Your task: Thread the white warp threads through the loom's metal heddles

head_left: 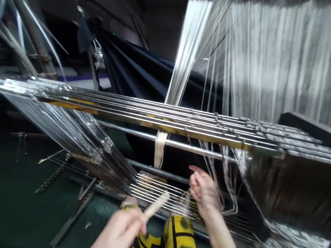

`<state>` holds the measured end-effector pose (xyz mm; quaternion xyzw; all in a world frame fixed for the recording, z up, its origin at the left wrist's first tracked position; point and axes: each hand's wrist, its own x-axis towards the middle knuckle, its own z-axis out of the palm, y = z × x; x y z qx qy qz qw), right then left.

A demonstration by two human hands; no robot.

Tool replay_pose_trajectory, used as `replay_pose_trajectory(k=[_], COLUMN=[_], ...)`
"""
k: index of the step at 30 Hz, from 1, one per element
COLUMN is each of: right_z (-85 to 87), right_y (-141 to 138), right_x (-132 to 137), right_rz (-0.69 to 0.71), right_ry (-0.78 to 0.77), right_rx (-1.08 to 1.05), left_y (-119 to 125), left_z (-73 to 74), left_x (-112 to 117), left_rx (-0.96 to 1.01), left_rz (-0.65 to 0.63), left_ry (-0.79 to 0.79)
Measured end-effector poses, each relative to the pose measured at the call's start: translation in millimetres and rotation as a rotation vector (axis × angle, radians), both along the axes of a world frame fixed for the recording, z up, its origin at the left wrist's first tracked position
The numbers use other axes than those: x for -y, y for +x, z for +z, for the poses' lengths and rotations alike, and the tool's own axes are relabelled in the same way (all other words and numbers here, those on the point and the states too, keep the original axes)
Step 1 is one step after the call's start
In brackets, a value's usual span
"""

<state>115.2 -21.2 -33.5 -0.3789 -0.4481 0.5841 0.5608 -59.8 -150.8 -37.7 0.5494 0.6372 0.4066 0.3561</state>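
A textile weaving workshop, shown by the loom's metal heddle frames [166, 120] spanning the view, white warp threads [250, 58] hanging at far right, and dark cloth [141, 73] stretched behind.

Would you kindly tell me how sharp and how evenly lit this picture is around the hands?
Head view: motion blur throughout; the left hand and the pale stick it grips are smeared, the right hand slightly crisper. Head view again: glare streaks the metal rods; the white threads are bright, the floor dim.
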Motion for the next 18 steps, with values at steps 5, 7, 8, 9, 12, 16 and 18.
replay_pose_trajectory(k=[5, 7, 8, 9, 12, 16, 18], right_z=[7.0, 7.8, 6.9, 5.4, 2.4, 17.9, 34.7], right_y=[39, 51, 55, 57, 48, 24, 15], right_x=[2, 4, 5, 5, 10, 17, 16], right_rz=[0.021, -0.028, -0.064, -0.097, -0.086, 0.111, 0.086], right_ry=[-0.077, -0.068, -0.065, -0.061, -0.034, 0.247, 0.458], right_rx=[-0.01, 0.035, 0.043, 0.043, 0.119, 0.512, 0.65], left_y=[-40, -39, -34, -26, 9, 39, 44], left_z=[15.3, 11.5, 8.5, 5.4, 0.8, 9.7, 14.1], left_x=[-16, -18, -19, -19, -22, -35, -49], left_rx=[-0.761, -0.645, -0.535, -0.419, -0.183, -0.201, -0.217], left_rz=[0.267, 0.23, 0.193, 0.144, -0.051, -0.233, -0.209], left_ry=[-0.175, -0.15, -0.114, -0.082, -0.046, 0.016, 0.101])
